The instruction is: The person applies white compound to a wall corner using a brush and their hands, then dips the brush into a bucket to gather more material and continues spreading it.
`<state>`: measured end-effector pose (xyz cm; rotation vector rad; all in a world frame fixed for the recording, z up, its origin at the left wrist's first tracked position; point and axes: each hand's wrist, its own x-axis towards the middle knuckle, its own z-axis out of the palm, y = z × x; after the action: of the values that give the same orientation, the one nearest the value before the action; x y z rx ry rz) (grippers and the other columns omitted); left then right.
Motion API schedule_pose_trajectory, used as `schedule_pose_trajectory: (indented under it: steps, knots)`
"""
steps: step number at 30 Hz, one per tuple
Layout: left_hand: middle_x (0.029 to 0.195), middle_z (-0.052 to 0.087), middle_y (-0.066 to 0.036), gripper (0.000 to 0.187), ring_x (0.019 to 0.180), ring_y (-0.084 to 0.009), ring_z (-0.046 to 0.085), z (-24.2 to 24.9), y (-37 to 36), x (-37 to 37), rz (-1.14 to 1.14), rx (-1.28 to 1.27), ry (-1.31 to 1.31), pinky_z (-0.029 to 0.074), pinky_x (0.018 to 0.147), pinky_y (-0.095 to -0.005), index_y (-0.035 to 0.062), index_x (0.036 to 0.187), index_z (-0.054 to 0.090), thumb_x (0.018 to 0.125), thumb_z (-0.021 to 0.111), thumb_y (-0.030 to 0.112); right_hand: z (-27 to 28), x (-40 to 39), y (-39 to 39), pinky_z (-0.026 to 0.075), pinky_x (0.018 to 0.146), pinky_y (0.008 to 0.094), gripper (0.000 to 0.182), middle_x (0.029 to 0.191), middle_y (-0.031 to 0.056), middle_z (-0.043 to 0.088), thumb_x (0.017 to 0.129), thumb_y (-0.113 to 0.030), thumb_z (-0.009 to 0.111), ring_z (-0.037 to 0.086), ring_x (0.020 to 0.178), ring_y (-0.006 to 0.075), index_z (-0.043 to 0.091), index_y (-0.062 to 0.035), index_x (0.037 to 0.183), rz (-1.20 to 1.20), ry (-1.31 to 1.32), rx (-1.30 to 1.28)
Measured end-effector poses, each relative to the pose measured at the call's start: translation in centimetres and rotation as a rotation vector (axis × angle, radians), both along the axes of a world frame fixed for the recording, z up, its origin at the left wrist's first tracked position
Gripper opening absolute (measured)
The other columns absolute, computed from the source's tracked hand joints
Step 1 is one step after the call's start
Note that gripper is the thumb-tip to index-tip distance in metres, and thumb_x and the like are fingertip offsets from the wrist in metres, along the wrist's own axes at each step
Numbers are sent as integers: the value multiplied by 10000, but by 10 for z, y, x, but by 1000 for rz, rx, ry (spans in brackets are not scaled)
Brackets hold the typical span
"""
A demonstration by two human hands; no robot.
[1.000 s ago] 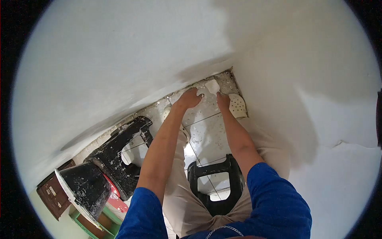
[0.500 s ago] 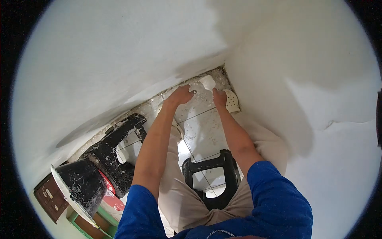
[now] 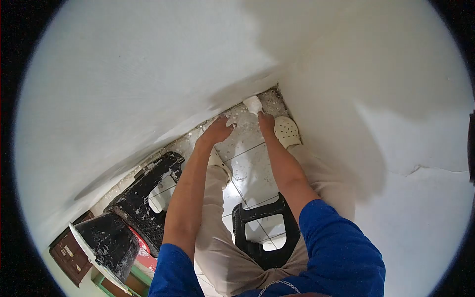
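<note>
Work at floor level, in the corner where two white walls [image 3: 148, 74] meet the tiled floor [image 3: 252, 168].

Step in hand, as judged: pressing or rubbing a white pad [image 3: 253, 104] against the spattered tile at the foot of the wall.

Grip:
- Right hand [image 3: 265, 121]: fingers curled onto the near edge of the white pad, pinching or pressing it down; exact finger placement too small to tell.
- Left hand [image 3: 218, 130]: holding nothing, fingers loosely spread, palm down on or just above the floor, beside the wall's base.

Position of the white pad: tight in the corner, touching the floor, just beyond the right hand's fingertips and near the right white clog [image 3: 286, 131].

Appearance of the white pad: small, pale, roughly rectangular, soft-edged; material not identifiable. Nearly the same tone as the walls, so outline faint.

Next move, as judged: calls for firm downward pressure and short strokes, with the left hand as a brace and the clog kept out of the stroke path.

Surroundings: black stool [image 3: 262, 230] under the seated legs; second, spattered black stool [image 3: 148, 190] and black bucket [image 3: 111, 242] at left.
</note>
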<state>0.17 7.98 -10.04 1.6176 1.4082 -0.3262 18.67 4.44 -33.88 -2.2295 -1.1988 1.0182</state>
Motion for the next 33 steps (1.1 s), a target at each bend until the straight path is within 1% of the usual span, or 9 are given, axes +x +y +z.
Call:
schedule_pose_trajectory:
  steps: [4, 7, 11, 13, 16, 25, 28, 30, 33]
  knots:
    - [1261, 407, -240, 575, 1191, -341, 376, -6, 0, -1, 48, 4, 32, 296, 995, -384, -44, 1228, 398, 840, 470, 373, 54, -6, 14, 433, 797, 445, 500, 839, 276, 588, 785, -367, 510, 569, 837, 389, 577, 119, 878, -142, 71, -178]
    - [1240, 429, -244, 569, 1173, -345, 399, -2, 3, 0, 51, -8, 23, 310, 981, -388, -45, 1219, 409, 839, 468, 375, 36, -7, 16, 443, 771, 445, 496, 847, 265, 594, 778, -361, 528, 571, 815, 397, 577, 121, 887, -148, 97, -44]
    - [1205, 454, -257, 549, 1154, -353, 415, 6, 2, 4, 35, 58, -23, 326, 968, -389, -47, 1199, 426, 840, 464, 367, 59, -7, 11, 426, 601, 404, 413, 543, 159, 562, 758, -334, 560, 563, 551, 303, 559, 32, 567, -287, 190, 80]
    - [1201, 456, -258, 544, 1147, -354, 421, 7, 0, 12, 20, 96, -30, 330, 964, -392, -45, 1198, 427, 840, 464, 363, 125, -6, 0, 429, 597, 397, 401, 551, 158, 565, 753, -326, 565, 567, 552, 291, 559, 27, 561, -372, 397, -46]
    - [1203, 458, -253, 540, 1145, -352, 424, 35, -8, 26, 3, 60, -77, 330, 966, -393, -38, 1207, 422, 841, 463, 356, 153, -5, -13, 475, 652, 393, 438, 687, 184, 617, 766, -344, 546, 614, 648, 325, 607, 89, 779, -251, 123, -80]
    - [1250, 430, -225, 570, 1173, -335, 406, 21, -5, 10, -36, -17, 28, 322, 982, -376, -24, 1257, 378, 848, 439, 368, 66, 13, -6, 450, 599, 370, 356, 583, 119, 595, 730, -312, 575, 589, 570, 248, 587, 7, 572, -231, 107, -259]
    - [1252, 427, -227, 580, 1174, -335, 406, 15, 0, 2, 19, -39, 49, 319, 984, -375, -24, 1259, 376, 845, 441, 377, 73, 11, 1, 479, 606, 399, 354, 726, 166, 640, 761, -311, 534, 618, 645, 302, 629, 29, 786, -183, 236, -353]
    - [1250, 430, -227, 583, 1173, -336, 407, 13, -1, 1, 28, -39, 50, 320, 983, -376, -25, 1258, 377, 843, 445, 379, 42, 7, -4, 461, 607, 390, 344, 627, 143, 609, 734, -312, 551, 600, 597, 277, 606, 18, 651, -53, 104, -79]
    - [1245, 436, -227, 584, 1171, -337, 410, 13, 4, 7, -13, -35, 55, 324, 979, -378, -28, 1255, 378, 842, 447, 379, 49, -2, 7, 452, 640, 400, 371, 601, 157, 601, 725, -326, 542, 598, 618, 298, 603, 19, 603, -133, 157, -105]
